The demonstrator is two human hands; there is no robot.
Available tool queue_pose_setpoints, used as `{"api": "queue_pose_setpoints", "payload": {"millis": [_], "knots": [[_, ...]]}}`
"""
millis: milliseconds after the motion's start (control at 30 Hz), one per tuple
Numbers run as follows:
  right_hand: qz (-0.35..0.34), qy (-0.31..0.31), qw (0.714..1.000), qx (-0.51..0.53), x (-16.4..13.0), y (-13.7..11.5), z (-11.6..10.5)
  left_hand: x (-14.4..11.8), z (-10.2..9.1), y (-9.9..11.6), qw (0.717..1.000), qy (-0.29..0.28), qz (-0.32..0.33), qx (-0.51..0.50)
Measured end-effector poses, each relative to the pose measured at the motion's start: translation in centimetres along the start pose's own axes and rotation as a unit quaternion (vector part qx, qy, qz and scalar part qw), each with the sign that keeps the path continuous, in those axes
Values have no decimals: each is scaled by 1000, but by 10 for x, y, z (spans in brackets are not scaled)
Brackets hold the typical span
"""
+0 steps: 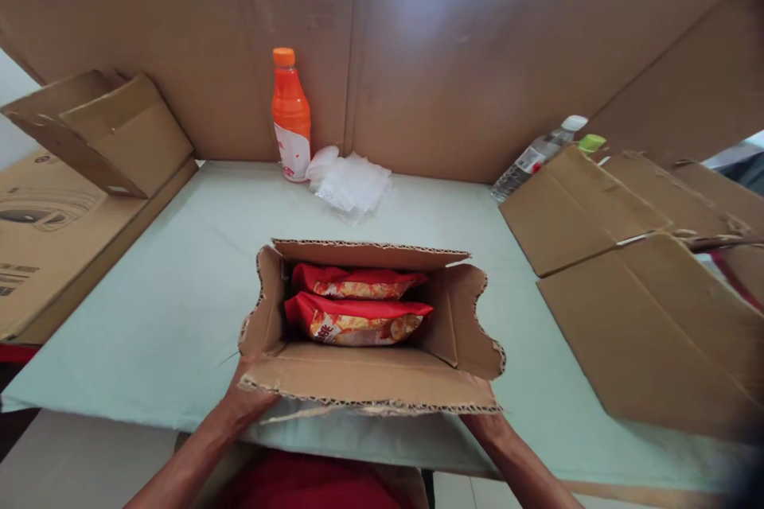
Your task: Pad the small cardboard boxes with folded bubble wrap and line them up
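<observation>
Sitting between both hands, the open box (370,334) holds two red packets (356,304)

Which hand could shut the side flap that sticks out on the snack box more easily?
Probably the right hand. It sits under the cardboard box just below the splayed right flap. The left hand is at the opposite corner.
</observation>
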State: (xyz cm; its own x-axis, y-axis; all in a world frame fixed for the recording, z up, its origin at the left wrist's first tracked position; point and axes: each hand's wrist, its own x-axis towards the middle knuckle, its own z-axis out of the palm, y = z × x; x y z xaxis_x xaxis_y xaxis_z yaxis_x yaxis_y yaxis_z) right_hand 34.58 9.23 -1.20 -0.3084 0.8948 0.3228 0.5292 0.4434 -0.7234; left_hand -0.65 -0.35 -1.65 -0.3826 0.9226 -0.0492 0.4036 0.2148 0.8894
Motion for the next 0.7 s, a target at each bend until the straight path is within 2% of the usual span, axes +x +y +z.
{"api": "queue_pose_setpoints", "payload": {"millis": [67, 200, 267, 333, 400, 467, 600, 633, 700], "knots": [[-9, -9, 999, 38, 19, -10, 10, 14, -13, -2, 1000, 25, -1, 7], [17, -66, 985, 161, 85, -58, 39, 53, -36, 6, 996, 92, 8, 10], [14, -82, 977, 196, 113, -76, 54, 71, -40, 8, 992, 121, 6, -15], [18, -91, 971, 219, 131, -80, 64, 83, -42, 5, 989, 142, 3, -51], [24, -110, 965, 235, 144, -73, 66, 89, -41, -4, 986, 151, -4, -71], [18, -101, 969, 226, 155, -59, 60, 91, -41, -16, 986, 153, -24, -68], [8, 42, 992, 120, 190, -28, 40, 89, -43, -36, 987, 141, -46, -57], [12, 65, 993, 96, 200, -22, 38, 89, -43, -39, 987, 141, -48, -53], [29, 73, 994, 74, 218, -12, 39, 86, -43, -41, 988, 143, -53, -39]]}}
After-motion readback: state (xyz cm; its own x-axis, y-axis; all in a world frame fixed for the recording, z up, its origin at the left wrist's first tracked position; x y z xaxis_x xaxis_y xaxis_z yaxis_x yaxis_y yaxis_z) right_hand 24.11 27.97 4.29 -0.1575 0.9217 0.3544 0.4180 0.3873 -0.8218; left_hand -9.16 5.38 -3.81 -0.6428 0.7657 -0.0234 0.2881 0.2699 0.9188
